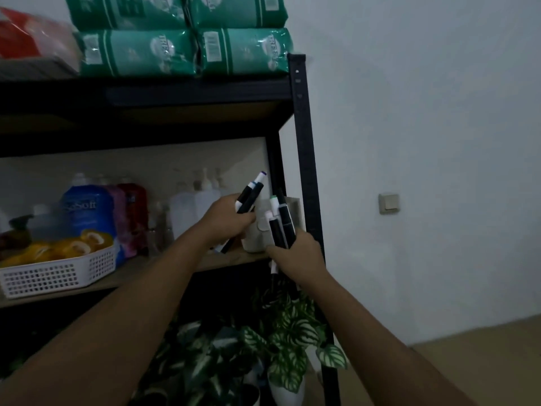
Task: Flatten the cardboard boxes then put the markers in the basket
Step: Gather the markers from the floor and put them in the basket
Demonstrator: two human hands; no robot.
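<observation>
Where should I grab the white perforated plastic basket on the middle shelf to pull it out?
Grip the white perforated plastic basket by its front rim, coming from the front. The rolls inside sit back from that edge, bottles crowd behind it, and the left hand and right hand must first release their markers.

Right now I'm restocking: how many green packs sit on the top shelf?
4: two lower green packs side by side, two stacked on them. More may hide behind or above.

The room is dim and greyish around me, with no lamp visible. The underside of the upper shelf [146,112] sinks into near-black shadow. Glare streaks the green plastic packs [181,51] on top. The red bag [26,36] at the upper left smears with blur, and the wide lens bends the shelf post [304,159].
</observation>
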